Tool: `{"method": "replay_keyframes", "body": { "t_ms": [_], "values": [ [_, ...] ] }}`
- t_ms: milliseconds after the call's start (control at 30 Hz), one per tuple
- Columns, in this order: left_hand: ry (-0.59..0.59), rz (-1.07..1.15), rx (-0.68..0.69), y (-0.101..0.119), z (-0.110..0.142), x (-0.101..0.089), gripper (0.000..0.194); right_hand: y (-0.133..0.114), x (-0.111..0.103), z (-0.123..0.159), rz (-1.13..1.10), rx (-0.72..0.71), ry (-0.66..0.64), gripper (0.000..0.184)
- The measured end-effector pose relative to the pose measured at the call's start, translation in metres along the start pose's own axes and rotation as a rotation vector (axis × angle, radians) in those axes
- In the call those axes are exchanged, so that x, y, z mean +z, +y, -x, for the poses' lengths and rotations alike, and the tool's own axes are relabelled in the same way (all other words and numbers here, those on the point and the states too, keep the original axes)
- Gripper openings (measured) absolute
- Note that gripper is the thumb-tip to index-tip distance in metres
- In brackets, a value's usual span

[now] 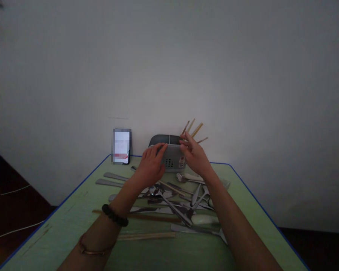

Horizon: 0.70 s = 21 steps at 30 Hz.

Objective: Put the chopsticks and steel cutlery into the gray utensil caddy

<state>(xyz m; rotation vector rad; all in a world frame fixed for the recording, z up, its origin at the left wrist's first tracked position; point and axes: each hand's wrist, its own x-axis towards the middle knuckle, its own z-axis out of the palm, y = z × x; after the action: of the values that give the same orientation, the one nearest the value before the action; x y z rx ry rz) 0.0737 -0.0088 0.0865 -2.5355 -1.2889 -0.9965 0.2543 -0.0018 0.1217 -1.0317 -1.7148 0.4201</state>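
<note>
A grey utensil holder (pixel 175 155) with round holes and a sticker on its front stands at the back of the table, against the wall. My left hand (pixel 151 165) grips its front left side, fingertips at the rim. At the right compartment is my right hand (pixel 196 156), its fingers bent near the rim; whatever lies between them is hidden. Several chopsticks (pixel 197 130) fan up and to the right behind that hand, their lower ends out of sight. Below both hands spreads a jumble of cutlery, including a metal spoon (pixel 172 207) and table knives (pixel 115 176).
A phone (pixel 122 146) with a lit screen leans on the wall at the back left. A pair of chopsticks (pixel 147 236) lies near the front of the green table (pixel 81 203), which has a blue edge. A white-handled utensil (pixel 205 219) lies by my right forearm.
</note>
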Motion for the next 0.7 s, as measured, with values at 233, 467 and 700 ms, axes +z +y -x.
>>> {"method": "replay_keyframes", "body": {
  "t_ms": [233, 467, 700],
  "values": [
    [-0.009, 0.0, -0.005, 0.0, 0.0, -0.001, 0.064, -0.005, -0.016, 0.008, 0.232, -0.025, 0.005, 0.034],
    [-0.019, 0.001, -0.004, 0.0, 0.0, -0.001, 0.061, -0.017, -0.017, 0.02, 0.388, 0.025, -0.14, 0.028],
    [-0.024, 0.002, 0.023, -0.005, 0.001, -0.001, 0.064, -0.031, -0.019, 0.031, 0.584, 0.098, -0.572, 0.027]
  ]
}}
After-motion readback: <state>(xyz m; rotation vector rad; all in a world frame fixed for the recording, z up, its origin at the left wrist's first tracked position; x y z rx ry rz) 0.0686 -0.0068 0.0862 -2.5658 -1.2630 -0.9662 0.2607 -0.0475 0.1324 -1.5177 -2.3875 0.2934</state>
